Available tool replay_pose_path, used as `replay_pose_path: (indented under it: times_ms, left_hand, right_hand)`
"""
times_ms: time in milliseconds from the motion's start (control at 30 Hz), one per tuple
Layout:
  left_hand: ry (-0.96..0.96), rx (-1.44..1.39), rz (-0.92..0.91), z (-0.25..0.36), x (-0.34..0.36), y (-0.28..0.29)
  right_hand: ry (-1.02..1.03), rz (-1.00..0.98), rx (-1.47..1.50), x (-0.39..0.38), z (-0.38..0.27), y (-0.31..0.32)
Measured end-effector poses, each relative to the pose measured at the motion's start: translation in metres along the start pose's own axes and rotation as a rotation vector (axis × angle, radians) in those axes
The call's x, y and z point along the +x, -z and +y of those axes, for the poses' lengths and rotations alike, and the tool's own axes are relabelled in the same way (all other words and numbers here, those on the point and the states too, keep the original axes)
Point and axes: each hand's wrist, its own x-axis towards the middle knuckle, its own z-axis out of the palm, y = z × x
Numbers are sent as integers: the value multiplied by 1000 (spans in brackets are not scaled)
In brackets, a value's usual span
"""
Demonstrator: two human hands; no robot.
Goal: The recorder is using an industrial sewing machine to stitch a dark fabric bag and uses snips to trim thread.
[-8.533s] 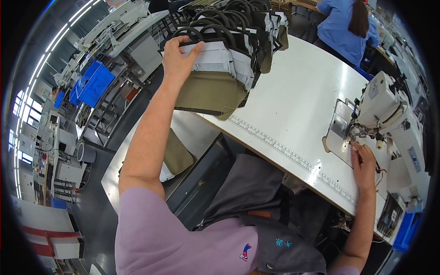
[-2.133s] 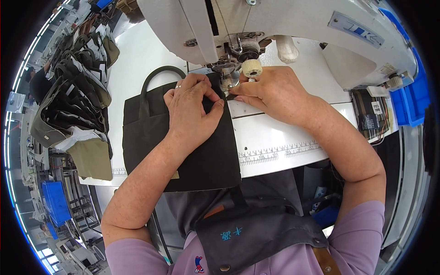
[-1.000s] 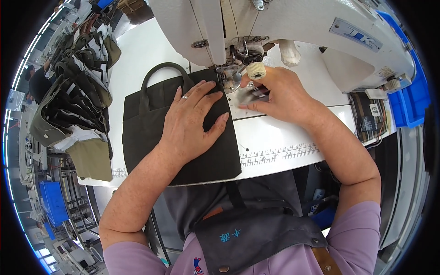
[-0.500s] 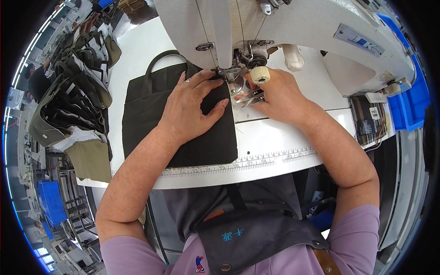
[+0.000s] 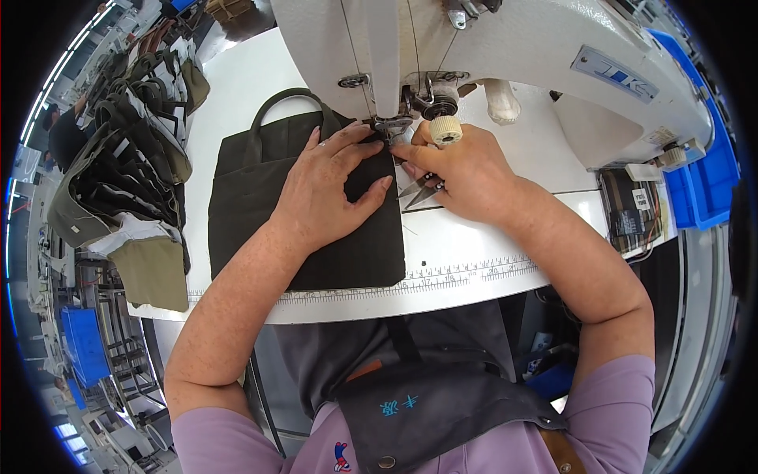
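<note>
Just below the sewing machine (image 5: pixel 489 55), the dark green bag (image 5: pixel 260 197) lies flat on the white table (image 5: pixel 474 261), its right top corner hidden under the presser foot. The left hand (image 5: pixel 332 186) presses it down, fingers spread, grasping nothing. Right of the bag, the right hand (image 5: pixel 462 170) grips small snips (image 5: pixel 418 189), their handles hidden in the palm.

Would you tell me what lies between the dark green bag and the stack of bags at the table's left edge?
In the head view, only bare white table top lies between the dark green bag and the stack of bags.
</note>
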Motion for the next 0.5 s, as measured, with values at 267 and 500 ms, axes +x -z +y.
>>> replay_pose_path:
  times_ms: [267, 500]
  left_hand:
    - [7, 14, -5, -2, 3, 1]
    - [-11, 8, 1, -4, 4, 1]
  right_hand:
    - [59, 35, -164, 1, -2, -4]
    - [20, 15, -179, 0, -3, -2]
